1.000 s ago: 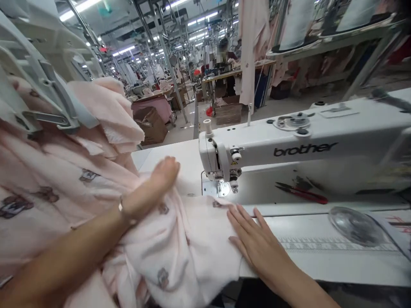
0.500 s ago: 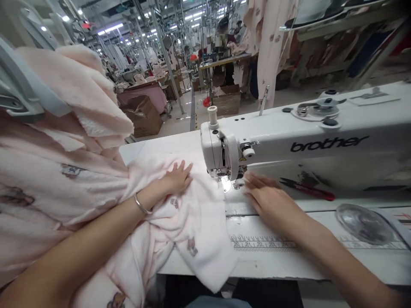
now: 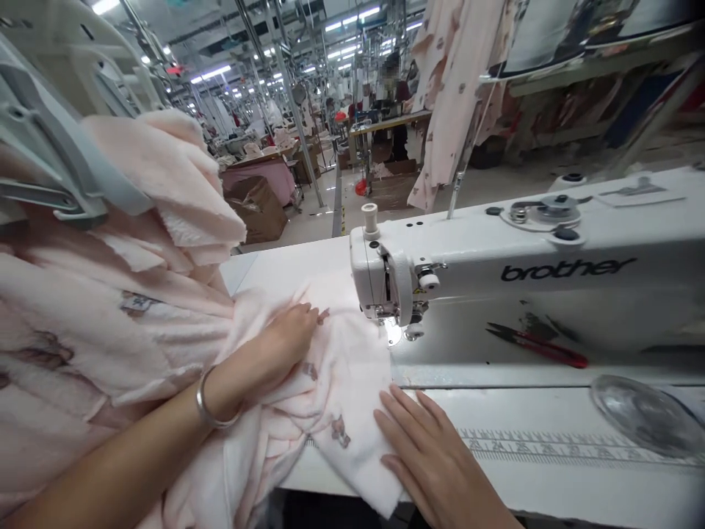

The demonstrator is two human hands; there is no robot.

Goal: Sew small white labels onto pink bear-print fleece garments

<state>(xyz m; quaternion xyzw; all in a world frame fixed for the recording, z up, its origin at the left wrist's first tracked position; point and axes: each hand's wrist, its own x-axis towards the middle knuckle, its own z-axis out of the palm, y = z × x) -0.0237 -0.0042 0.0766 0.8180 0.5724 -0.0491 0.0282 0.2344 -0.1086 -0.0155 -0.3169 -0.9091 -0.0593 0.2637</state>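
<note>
A soft pale pink fabric (image 3: pixel 346 367) printed with small bears lies on the white table, its edge under the needle of a white Brother sewing machine (image 3: pixel 496 257). My left hand (image 3: pixel 286 338), with a silver bracelet on the wrist, presses down on the bunched fabric left of the needle, fingers curled into the cloth. My right hand (image 3: pixel 429 455) lies flat with fingers stretched out on the fabric's lower right edge, near the table's front.
A large pile of the same pink fabric (image 3: pixel 110 279) fills the left side. Red-handled thread snips (image 3: pixel 537 345) lie on the machine bed. A clear dish (image 3: pixel 644 415) sits at the right, beside a printed ruler (image 3: pixel 551 444). Other workstations and hanging garments stand behind.
My right hand drew back from beside the needle to the fabric's front edge. My left hand stayed on the fabric and curled its fingers. The view shifted slightly.
</note>
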